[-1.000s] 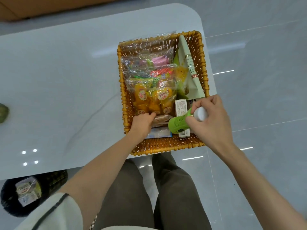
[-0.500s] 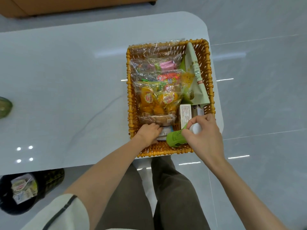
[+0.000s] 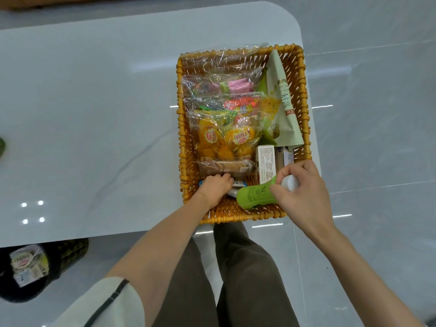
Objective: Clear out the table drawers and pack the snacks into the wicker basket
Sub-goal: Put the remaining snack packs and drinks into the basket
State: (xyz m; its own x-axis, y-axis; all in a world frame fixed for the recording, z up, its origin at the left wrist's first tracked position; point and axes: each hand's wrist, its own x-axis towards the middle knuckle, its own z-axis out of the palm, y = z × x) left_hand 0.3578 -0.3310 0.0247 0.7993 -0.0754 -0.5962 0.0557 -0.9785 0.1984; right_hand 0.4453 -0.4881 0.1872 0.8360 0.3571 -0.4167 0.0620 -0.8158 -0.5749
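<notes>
**Head view: basket at the table's near right corner, both hands in it**

Surface and room. I see a pale glossy table (image 3: pixel 94 114) with a rounded far corner. Grey tiled floor (image 3: pixel 377 114) around it reflects ceiling lights. A strip of wooden furniture (image 3: pixel 23 1) runs along the top edge.

Task items. The wicker basket (image 3: pixel 180 138) stands on the table's near right corner.
- Clear bag of orange snacks (image 3: pixel 226 140), in the middle.
- Bag of pink sweets (image 3: pixel 224 87), behind it.
- Pack of crackers (image 3: pixel 224 167), in front of the orange snacks.
- Green pouch (image 3: pixel 280 109), leaning along the right wall.
- White box (image 3: pixel 266 161), on end just beside the crackers.
- Green bottle (image 3: pixel 254 195), on its side at the near end.

Hands.
- The right hand (image 3: pixel 304 192) grasps the bottle by its white cap (image 3: pixel 290 182).
- The left hand (image 3: pixel 215 188) reaches into the near left corner. Its fingers curl down against the crackers. I cannot tell whether they hold anything.

Surroundings. A dark bin (image 3: pixel 70 251) with a packet inside stands on the floor by the table's near edge. Brown trousers (image 3: pixel 247 279) and a pale sleeve (image 3: pixel 106 303) fill the bottom.

Hard to make out. A green object (image 3: pixel 2 147) is cut off at the left edge. The packets under the left hand are mostly covered, and the label print is unreadable.
</notes>
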